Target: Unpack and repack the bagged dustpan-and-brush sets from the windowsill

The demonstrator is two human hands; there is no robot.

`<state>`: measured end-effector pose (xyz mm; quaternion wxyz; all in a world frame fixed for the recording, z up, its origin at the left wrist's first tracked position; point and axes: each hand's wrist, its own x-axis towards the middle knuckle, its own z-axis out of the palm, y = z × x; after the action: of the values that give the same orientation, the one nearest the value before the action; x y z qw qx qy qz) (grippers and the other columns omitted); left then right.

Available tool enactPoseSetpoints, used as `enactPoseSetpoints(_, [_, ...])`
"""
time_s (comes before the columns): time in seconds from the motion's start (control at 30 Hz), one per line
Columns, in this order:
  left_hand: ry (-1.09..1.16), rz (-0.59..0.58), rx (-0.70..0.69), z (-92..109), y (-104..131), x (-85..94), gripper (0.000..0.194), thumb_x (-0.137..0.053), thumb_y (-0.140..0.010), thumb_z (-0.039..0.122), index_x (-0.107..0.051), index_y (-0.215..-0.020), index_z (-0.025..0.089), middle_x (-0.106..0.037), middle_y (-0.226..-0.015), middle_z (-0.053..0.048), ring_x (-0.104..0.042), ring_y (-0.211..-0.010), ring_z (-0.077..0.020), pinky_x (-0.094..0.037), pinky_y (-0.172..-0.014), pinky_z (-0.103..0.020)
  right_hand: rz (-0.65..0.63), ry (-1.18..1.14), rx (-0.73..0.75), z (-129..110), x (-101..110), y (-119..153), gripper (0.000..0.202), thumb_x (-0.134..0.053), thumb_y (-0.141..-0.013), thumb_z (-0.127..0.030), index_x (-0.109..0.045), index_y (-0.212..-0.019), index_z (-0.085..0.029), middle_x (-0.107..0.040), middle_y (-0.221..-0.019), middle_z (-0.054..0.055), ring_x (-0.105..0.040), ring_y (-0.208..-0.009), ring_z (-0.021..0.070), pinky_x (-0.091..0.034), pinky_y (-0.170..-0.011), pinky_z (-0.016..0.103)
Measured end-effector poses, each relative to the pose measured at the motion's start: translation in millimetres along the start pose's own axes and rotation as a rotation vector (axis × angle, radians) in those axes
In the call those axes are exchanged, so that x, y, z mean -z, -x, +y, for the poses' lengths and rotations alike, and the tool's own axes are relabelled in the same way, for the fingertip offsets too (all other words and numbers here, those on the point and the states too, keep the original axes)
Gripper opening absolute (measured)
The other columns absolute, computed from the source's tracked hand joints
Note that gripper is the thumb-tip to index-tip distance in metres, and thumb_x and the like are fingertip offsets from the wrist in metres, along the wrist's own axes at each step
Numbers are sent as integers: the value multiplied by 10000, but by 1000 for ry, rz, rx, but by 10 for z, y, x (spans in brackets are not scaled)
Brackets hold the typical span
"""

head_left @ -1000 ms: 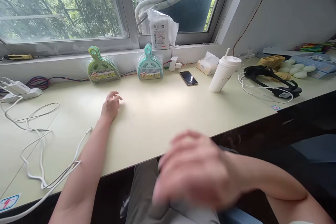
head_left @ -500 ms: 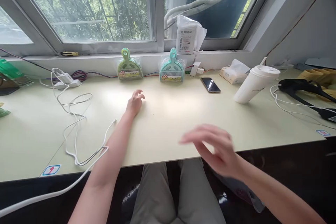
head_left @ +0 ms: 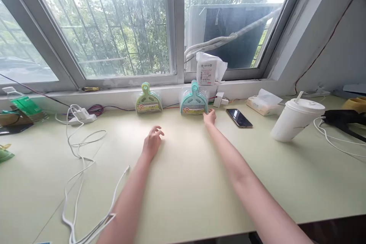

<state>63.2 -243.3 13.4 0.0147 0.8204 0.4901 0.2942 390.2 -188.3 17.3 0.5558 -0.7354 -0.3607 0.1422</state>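
Note:
A stack of teal mini dustpans in clear plastic wrap leans upright against the wall below the window. At its lower right corner is my right hand, thumb on the front edge and fingers curled around the side, partly hidden. To the left, a similar stack of green dustpans stands wrapped in plastic. My left hand rests on the table in front of the green stack, apart from it, with fingers loosely bent, spread and holding nothing.
On the right are a black phone, a tissue pack and a tilted white cup with a straw. White cables trail along the left, partly across my left forearm. A white package sits on the sill.
My right hand has moved forward from above the table's front edge to the teal dustpans. The left hand stays at nearly the same table spot. The view has tilted up.

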Motion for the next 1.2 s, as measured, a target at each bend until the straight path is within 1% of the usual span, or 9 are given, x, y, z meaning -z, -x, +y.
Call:
enactPoseSetpoints(0.1, [29, 37, 29, -27, -23, -6, 374, -391, -792, 7, -673, -831, 250, -569, -1256, -65, -640, -1018, -182, -530, -632, -274, 48, 51, -16, 44, -197, -177, 375, -580, -771, -198, -465, -1127, -168, -527, -1276, 185, -446, -1244, 312, -356, -1038, 448])
enactPoseSetpoints(0.17, [55, 65, 58, -34, -34, -10, 376, -383, -783, -2, -668, -819, 242, -562, -1258, -71, -628, -1057, -187, -531, -638, -276, 91, 82, 3, 93, -265, -231, 385, -600, -771, -186, -456, -1127, -144, -508, -1285, 208, -453, -1239, 315, -355, -1037, 431])
enactPoseSetpoints(0.27, [64, 73, 85, -34, -40, -13, 386, -385, -757, -19, -665, -812, 241, -551, -1266, -68, -608, -1095, -192, -518, -606, -267, 127, 121, 55, 181, -291, -264, 372, -606, -791, -199, -448, -1124, -149, -488, -1299, 211, -455, -1229, 320, -357, -1024, 435])
enactPoseSetpoints(0.47, [65, 60, 112, -15, -35, -5, 392, -390, -750, -30, -666, -825, 237, -534, -1283, -77, -585, -1126, -204, -514, -591, -271, 130, 189, 53, 295, -242, -293, 230, -577, -829, -208, -474, -1033, -187, -610, -1113, 138, -540, -1085, 281, -423, -897, 392])
enactPoseSetpoints(0.6, [85, 40, 77, -14, -40, -16, 381, -369, -773, -35, -657, -825, 211, -520, -1283, -106, -584, -1131, -208, -529, -643, -283, 84, 205, 79, 298, -220, -283, 304, -615, -836, -293, -471, -1082, -189, -641, -1042, 108, -594, -945, 248, -430, -807, 349])
enactPoseSetpoints(0.7, [94, 37, 83, -6, -35, -23, 382, -361, -775, -42, -648, -824, 204, -513, -1277, -108, -578, -1139, -201, -536, -690, -289, 66, 254, 155, 284, -224, -261, 264, -627, -831, -339, -518, -1024, -195, -662, -1046, 101, -597, -964, 261, -420, -810, 358])
enactPoseSetpoints(0.9, [112, 38, 108, 27, -16, -22, 373, -372, -768, -40, -641, -834, 211, -504, -1290, -88, -586, -1111, -204, -526, -683, -297, 56, 304, 258, 271, -243, -231, 208, -604, -824, -316, -586, -985, -187, -686, -1032, 123, -598, -958, 267, -415, -809, 363])
enactPoseSetpoints(1.1, [156, 40, 102, 19, -29, -37, 340, -377, -761, -30, -628, -790, 198, -502, -1262, -100, -581, -1091, -220, -516, -681, -303, 4, 218, 307, 230, -214, -126, 190, -578, -821, -303, -607, -962, -178, -706, -960, 132, -614, -893, 264, -439, -770, 349])
enactPoseSetpoints(1.2, [199, 62, 96, -3, -37, -52, 339, -389, -750, -17, -633, -834, 202, -528, -1201, -96, -589, -1039, -223, -518, -713, -318, -89, 149, 301, 202, -184, 5, 201, -606, -798, -288, -607, -972, -187, -720, -934, 106, -640, -832, 235, -458, -787, 348])
